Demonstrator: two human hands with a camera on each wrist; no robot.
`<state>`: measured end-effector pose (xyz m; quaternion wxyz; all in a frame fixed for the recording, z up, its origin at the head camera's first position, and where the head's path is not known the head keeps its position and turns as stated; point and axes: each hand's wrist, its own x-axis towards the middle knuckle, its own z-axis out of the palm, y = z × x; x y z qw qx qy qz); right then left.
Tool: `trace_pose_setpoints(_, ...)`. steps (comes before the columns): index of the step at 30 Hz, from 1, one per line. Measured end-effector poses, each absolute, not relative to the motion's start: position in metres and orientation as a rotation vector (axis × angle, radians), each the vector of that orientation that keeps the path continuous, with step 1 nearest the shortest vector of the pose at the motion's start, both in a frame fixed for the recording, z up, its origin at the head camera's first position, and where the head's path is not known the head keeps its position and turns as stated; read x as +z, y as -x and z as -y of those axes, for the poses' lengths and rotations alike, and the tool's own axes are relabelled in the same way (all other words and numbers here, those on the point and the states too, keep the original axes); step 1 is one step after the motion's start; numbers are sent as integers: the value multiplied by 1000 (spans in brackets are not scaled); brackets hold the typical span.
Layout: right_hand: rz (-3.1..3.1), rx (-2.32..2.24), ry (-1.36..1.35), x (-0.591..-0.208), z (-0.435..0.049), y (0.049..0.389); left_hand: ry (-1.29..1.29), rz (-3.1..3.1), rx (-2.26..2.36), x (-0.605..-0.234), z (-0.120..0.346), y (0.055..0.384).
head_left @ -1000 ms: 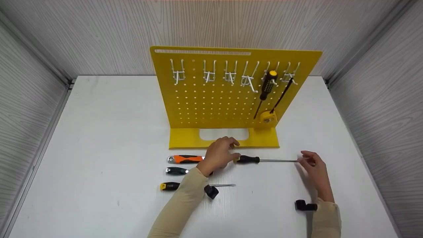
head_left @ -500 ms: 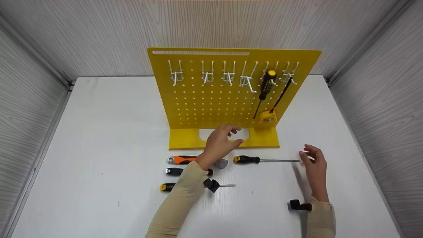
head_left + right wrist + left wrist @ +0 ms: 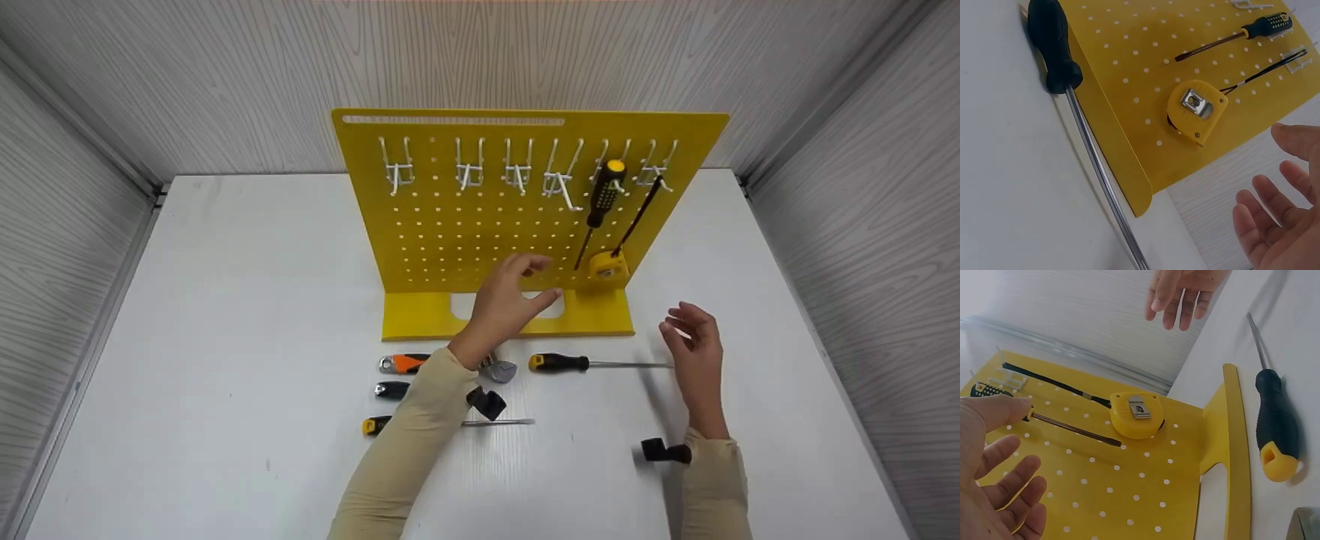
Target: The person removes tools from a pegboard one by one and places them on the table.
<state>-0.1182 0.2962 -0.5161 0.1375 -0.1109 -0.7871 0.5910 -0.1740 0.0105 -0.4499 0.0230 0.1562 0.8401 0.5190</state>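
My left hand (image 3: 506, 300) hovers in front of the lower part of the yellow pegboard (image 3: 465, 255), fingers loosely bent and holding nothing. To the right, my right hand (image 3: 697, 352) is raised over the table, also holding nothing, near the tip of a long screwdriver (image 3: 562, 363). That screwdriver, black and yellow at the handle, lies on the table in front of the pegboard's base. On the board hang another screwdriver (image 3: 606, 193) and a yellow tape measure (image 3: 1196, 112) on a black strap. Below my left arm lies an orange-handled adjustable wrench (image 3: 405, 364), its middle hidden.
A dark-handled tool (image 3: 391, 390) and a third screwdriver (image 3: 499, 422) lie partly under the left forearm. Several white hooks (image 3: 517, 176) stick out from the upper pegboard. Walls (image 3: 67, 247) stand around the white table (image 3: 225, 315).
Both hands have lifted from the long screwdriver, which stays on the table. The left hand has risen toward the pegboard; the right hand has moved up and slightly left.
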Motion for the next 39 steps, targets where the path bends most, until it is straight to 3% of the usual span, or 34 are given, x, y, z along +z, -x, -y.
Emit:
trace_pose_setpoints(23,2338,1796,-21,-502,-220,150,-546,-2603,1789,-417,-29,194)
trace_pose_setpoints(39,2351,1937,-55,-482,-194,176,-495,-2524,1803,-405,-46,213)
